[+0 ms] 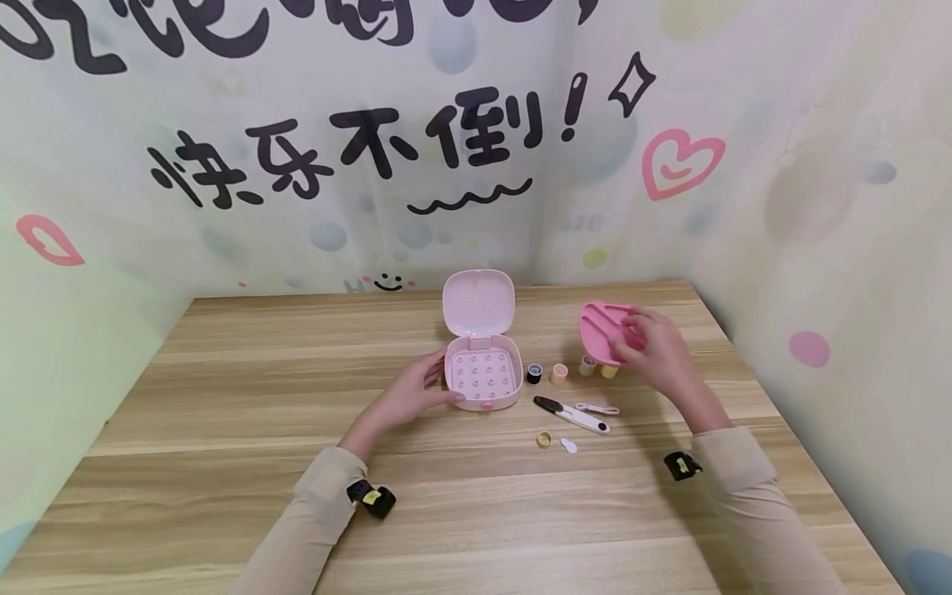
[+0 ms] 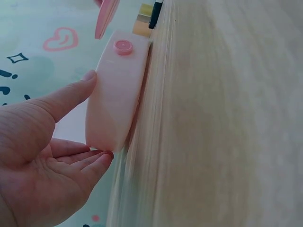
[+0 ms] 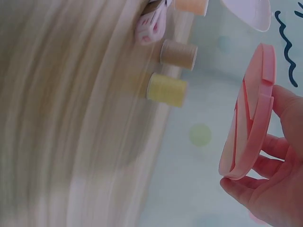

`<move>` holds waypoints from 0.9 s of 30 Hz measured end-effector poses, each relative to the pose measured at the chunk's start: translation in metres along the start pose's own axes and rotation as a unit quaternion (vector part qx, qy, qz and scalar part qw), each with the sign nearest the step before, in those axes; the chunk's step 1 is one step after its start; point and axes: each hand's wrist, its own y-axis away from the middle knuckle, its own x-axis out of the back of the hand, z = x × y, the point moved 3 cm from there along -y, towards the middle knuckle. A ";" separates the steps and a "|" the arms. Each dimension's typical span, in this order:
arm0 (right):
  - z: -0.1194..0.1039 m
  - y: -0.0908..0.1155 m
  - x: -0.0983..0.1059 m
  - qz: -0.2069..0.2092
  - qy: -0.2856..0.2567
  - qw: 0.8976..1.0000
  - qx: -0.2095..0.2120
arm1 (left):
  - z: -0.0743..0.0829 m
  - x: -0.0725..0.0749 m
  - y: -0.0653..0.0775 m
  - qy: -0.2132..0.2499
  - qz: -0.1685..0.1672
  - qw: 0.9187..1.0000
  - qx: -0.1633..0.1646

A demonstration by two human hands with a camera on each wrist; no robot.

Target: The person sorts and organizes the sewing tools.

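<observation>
A light pink sewing box (image 1: 487, 373) stands on the table with its lid raised; rows of small pegs show inside. My left hand (image 1: 407, 390) grips the box at its left side. In the left wrist view the thumb lies against the box's upper edge and the fingertips touch its end. Over at the right, my right hand (image 1: 658, 351) holds a darker pink tray insert (image 1: 595, 332) with molded slots. The right wrist view shows this insert (image 3: 253, 113) lifted off the table, pinched by its rim. Beneath it stand a yellow spool (image 3: 167, 90) and a tan spool (image 3: 179, 54).
A black spool (image 1: 535, 373) and a peach spool (image 1: 560, 374) stand right of the box. Nearer me lie thread snips (image 1: 573, 415), a rolled tape (image 1: 597, 409), a gold ring-shaped thimble (image 1: 545, 440) and a small white needle threader (image 1: 568, 445). A printed cloth (image 1: 335, 240) hangs behind the table.
</observation>
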 end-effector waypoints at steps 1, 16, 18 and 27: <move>0.002 0.000 0.001 -0.001 0.000 1.000 -0.002 | 0.000 0.000 0.000 0.000 0.000 1.000 -0.001; 0.028 -0.005 0.004 -0.004 0.005 1.000 -0.015 | -0.003 0.000 -0.002 0.005 -0.002 1.000 0.000; 0.031 -0.006 0.004 -0.004 0.006 1.000 -0.017 | -0.003 0.000 -0.002 0.002 -0.003 1.000 -0.004; 0.045 -0.010 0.004 -0.008 0.014 0.999 -0.028 | -0.002 0.000 0.000 0.006 -0.002 1.000 -0.001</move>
